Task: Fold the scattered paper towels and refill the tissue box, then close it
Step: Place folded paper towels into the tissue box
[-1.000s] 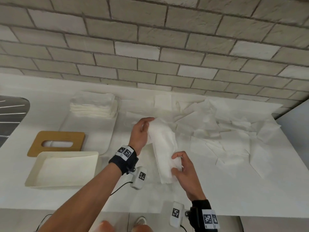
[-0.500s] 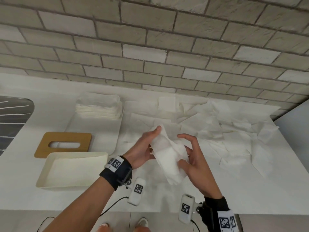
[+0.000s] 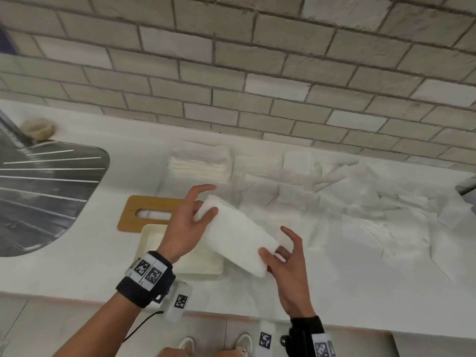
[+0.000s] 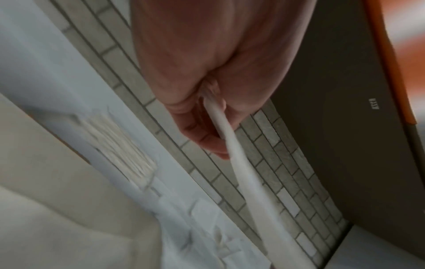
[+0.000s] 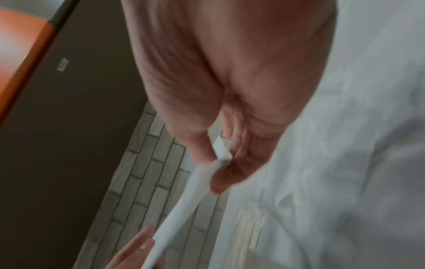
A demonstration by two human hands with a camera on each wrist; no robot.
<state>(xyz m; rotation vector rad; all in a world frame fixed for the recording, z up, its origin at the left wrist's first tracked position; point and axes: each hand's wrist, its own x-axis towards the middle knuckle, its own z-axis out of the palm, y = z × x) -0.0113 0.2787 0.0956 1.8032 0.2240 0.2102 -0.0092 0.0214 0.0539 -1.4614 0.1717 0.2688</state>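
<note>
Paper towel, now a neat flat rectangle, is being held in the air between both hands, just above the right end of the open white box on the counter. A second ago it was a limp, crumpled sheet being gathered in front of the person; half a second ago the hands were closing it together, so the fold seems to have just been finished and the piece is travelling left toward the box. The left hand is pinching the far corner, thumb on top and fingers underneath, with the index finger lifted free; the left wrist view is showing the sheet's thin edge clamped in that pinch. The right hand is pinching the near corner between thumb and fingers, which the right wrist view confirms. The wooden lid with its slot is lying flat beside the box, so closing is a step not yet reached. A stack of folded towels is sitting near the wall behind the lid, and many loose sheets are lying scattered across the right side of the counter, which suggests the job is far from finished. The next move probably calls for lowering this piece flat into the box without letting the fold spring open.
</note>
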